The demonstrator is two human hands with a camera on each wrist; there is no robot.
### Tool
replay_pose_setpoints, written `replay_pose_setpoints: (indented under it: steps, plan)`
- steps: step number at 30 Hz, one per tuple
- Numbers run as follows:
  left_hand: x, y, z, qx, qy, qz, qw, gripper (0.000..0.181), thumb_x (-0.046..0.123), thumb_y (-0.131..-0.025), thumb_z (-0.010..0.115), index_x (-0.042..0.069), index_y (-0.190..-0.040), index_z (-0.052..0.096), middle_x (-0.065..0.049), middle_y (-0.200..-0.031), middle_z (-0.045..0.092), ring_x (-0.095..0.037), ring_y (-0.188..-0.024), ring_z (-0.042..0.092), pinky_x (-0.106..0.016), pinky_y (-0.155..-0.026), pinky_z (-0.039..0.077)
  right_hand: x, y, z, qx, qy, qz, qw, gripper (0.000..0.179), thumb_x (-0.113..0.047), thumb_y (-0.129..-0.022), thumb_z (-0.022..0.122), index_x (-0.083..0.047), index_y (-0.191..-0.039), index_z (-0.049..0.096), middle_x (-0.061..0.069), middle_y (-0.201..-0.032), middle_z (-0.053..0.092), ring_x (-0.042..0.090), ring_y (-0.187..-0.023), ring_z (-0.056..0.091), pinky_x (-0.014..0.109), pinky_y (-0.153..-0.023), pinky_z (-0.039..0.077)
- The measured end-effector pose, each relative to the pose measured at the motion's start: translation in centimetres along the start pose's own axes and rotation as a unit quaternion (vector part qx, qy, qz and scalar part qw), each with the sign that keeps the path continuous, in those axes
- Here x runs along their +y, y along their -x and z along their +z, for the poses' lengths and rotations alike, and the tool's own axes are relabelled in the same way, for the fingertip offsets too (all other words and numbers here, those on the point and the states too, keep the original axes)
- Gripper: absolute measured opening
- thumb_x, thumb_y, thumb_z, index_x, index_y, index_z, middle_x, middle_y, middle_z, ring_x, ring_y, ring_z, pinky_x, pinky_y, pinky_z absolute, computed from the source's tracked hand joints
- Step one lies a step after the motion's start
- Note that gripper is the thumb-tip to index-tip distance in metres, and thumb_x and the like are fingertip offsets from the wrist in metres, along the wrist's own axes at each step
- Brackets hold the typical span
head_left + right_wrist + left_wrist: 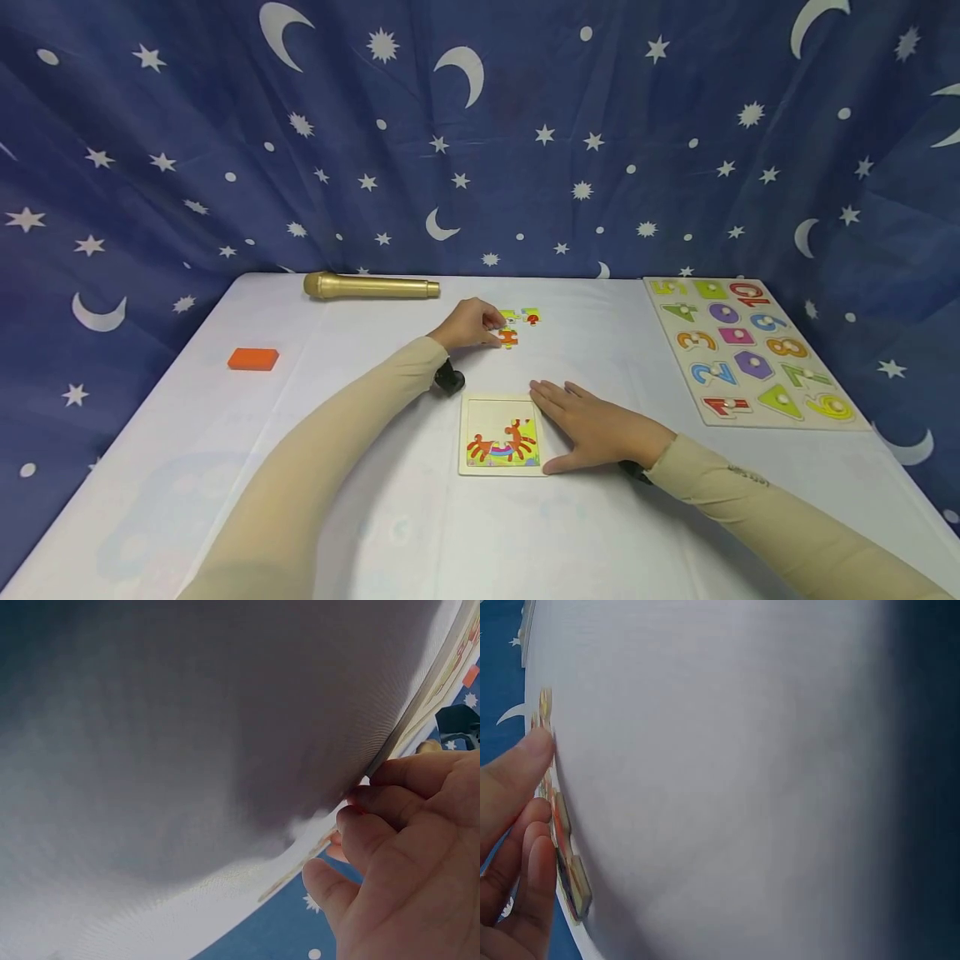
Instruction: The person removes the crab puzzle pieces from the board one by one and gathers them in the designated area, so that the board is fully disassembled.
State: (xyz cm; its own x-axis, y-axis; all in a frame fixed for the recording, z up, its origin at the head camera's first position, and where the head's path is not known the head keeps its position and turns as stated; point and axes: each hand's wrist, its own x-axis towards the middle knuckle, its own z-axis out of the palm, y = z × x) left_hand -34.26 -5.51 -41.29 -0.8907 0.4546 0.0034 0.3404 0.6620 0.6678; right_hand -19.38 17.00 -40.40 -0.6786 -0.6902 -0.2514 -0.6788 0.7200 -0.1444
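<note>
My left hand point(468, 323) reaches to a small group of loose jigsaw pieces near the back of the table. Its thumb and fingertips are bent but apart, right at the left edges of an orange piece point(508, 337) and a yellow-green piece point(510, 317). A further piece with a red spot point(532, 316) lies just right of them. Nearer me is a square puzzle tray point(480, 408), its lower part filled with a red crab picture point(513, 443). Along the tray's right edge rests my right hand point(592, 425), fingers extended and thumb at the lower corner.
A gold toy microphone point(371, 287) lies at the back left, with an orange block point(253, 359) in front of it. At the right is a number-and-shape peg board point(757, 354). A blue star-and-moon curtain point(517, 158) hangs behind the white-covered table point(600, 533).
</note>
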Motion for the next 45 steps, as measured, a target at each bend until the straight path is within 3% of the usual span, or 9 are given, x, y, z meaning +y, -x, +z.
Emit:
replay_pose_setpoints:
  steps: [7,12,17,22,26,32,45]
  plan:
    - [0.0,0.2,0.0,0.000,-0.005,0.005,1.0000,0.032,0.007,-0.073,0.079,0.000,-0.103,0.071,-0.011,-0.098,0.071,-0.014,-0.080,0.058,-0.019,-0.073,0.048,0.0,-0.1,0.2,0.000,-0.001,-0.002,1.0000,0.106,-0.070,-0.076,0.058,-0.004,-0.149,0.020,0.010,-0.157,0.019,0.024,-0.144,0.022,0.047,-0.117,0.021]
    - [0.7,1.1,-0.7,0.005,-0.004,0.016,0.9998,0.036,0.010,-0.075,0.078,0.000,-0.109,0.068,-0.012,-0.103,0.070,-0.021,-0.090,0.062,-0.025,-0.080,0.050,0.2,0.0,0.1,0.001,-0.003,-0.006,1.0000,0.106,-0.070,-0.076,0.058,-0.003,-0.149,0.020,0.011,-0.157,0.018,0.025,-0.144,0.021,0.048,-0.116,0.020]
    - [2.9,3.8,-1.2,-0.013,-0.021,0.062,0.9978,0.035,0.011,-0.079,0.075,-0.001,-0.111,0.067,-0.014,-0.108,0.069,-0.027,-0.099,0.062,-0.029,-0.086,0.051,0.3,0.0,0.0,0.005,-0.003,-0.014,0.9999,0.106,-0.070,-0.076,0.057,-0.002,-0.149,0.020,0.013,-0.157,0.019,0.027,-0.144,0.022,0.049,-0.116,0.021]
    - [4.9,7.1,-0.1,-0.069,-0.047,0.112,0.9902,0.031,0.014,-0.081,0.073,-0.001,-0.108,0.068,-0.013,-0.106,0.070,-0.024,-0.096,0.064,-0.025,-0.084,0.052,0.3,0.0,-0.1,0.002,0.002,-0.008,1.0000,0.106,-0.070,-0.077,0.057,-0.003,-0.149,0.020,0.012,-0.157,0.019,0.026,-0.144,0.021,0.049,-0.117,0.018]
    - [5.5,9.2,1.3,-0.105,-0.057,0.107,0.9871,0.030,0.017,-0.080,0.075,0.002,-0.105,0.069,-0.008,-0.098,0.070,-0.018,-0.088,0.063,-0.019,-0.077,0.050,0.2,0.0,-0.1,0.000,-0.002,-0.005,1.0000,0.106,-0.071,-0.077,0.056,-0.003,-0.150,0.019,0.012,-0.157,0.018,0.025,-0.145,0.019,0.050,-0.118,0.014]
    - [5.5,11.0,3.0,-0.121,-0.038,0.082,0.9886,0.031,0.019,-0.074,0.081,0.004,-0.099,0.070,-0.003,-0.086,0.067,-0.011,-0.077,0.057,-0.015,-0.069,0.045,0.1,0.1,-0.1,0.008,-0.003,-0.009,0.9999,0.105,-0.070,-0.077,0.057,-0.002,-0.149,0.020,0.013,-0.157,0.020,0.027,-0.145,0.021,0.050,-0.117,0.014]
    - [5.6,11.5,4.2,-0.108,-0.012,0.066,0.9919,0.031,0.017,-0.071,0.082,0.005,-0.096,0.069,0.001,-0.078,0.061,-0.007,-0.070,0.051,-0.015,-0.065,0.043,0.3,0.1,0.1,0.015,-0.007,-0.018,0.9997,0.105,-0.068,-0.078,0.058,0.000,-0.148,0.021,0.014,-0.156,0.020,0.029,-0.144,0.021,0.051,-0.117,0.015]
